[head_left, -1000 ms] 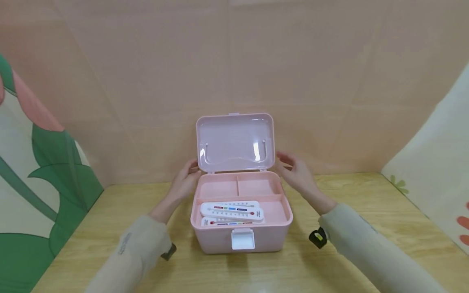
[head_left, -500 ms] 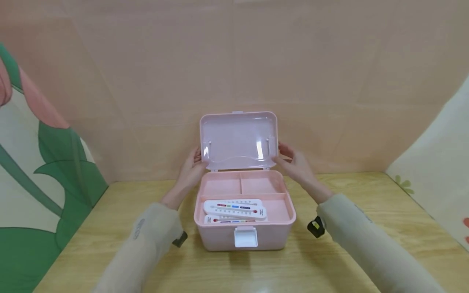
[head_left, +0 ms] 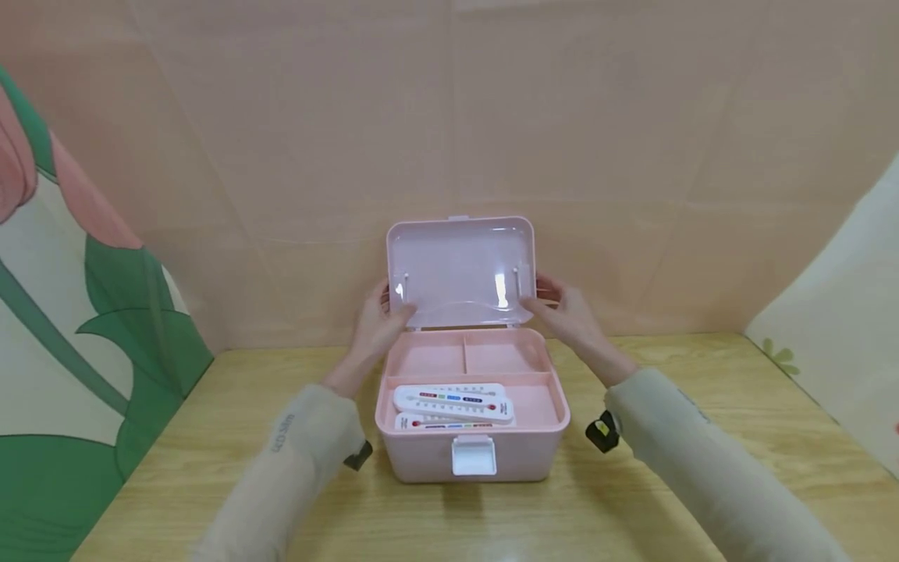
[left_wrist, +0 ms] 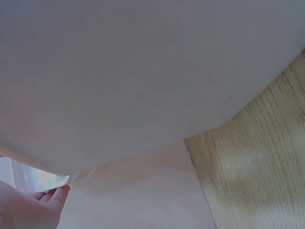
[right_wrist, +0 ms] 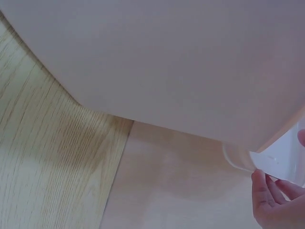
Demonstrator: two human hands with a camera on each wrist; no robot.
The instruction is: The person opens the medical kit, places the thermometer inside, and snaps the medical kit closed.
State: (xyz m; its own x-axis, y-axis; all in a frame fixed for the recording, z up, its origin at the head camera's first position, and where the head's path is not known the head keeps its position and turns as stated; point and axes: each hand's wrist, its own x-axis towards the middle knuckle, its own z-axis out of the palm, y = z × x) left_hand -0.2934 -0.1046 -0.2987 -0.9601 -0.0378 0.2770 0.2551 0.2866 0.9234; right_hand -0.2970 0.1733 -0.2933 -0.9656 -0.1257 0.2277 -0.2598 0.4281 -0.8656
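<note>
A pink plastic storage box (head_left: 421,459) stands on the table, its lid (head_left: 460,261) raised upright at the back. My left hand (head_left: 378,326) grips the lid's lower left edge, thumb on the inner face and fingers behind. On the opposite edge my right hand (head_left: 572,318) pinches the lid the same way. Several flat white thermometers (head_left: 453,406) with coloured bands lie in the box's front compartment. Both wrist views are mostly filled by the box's side wall (left_wrist: 109,86), with the fingertips at the lid's edge near a lower corner.
Two smaller compartments lie behind a divider (head_left: 465,355) in the box. A white latch (head_left: 474,457) hangs on its front. The wooden table (head_left: 232,437) ends at a beige backdrop (head_left: 295,195). Patterned cloth (head_left: 42,351) hangs at the left and right.
Both hands have moved in to the lid's sides, and their thumbs now lie over its inner face. The lid stays upright. The view has shifted a little.
</note>
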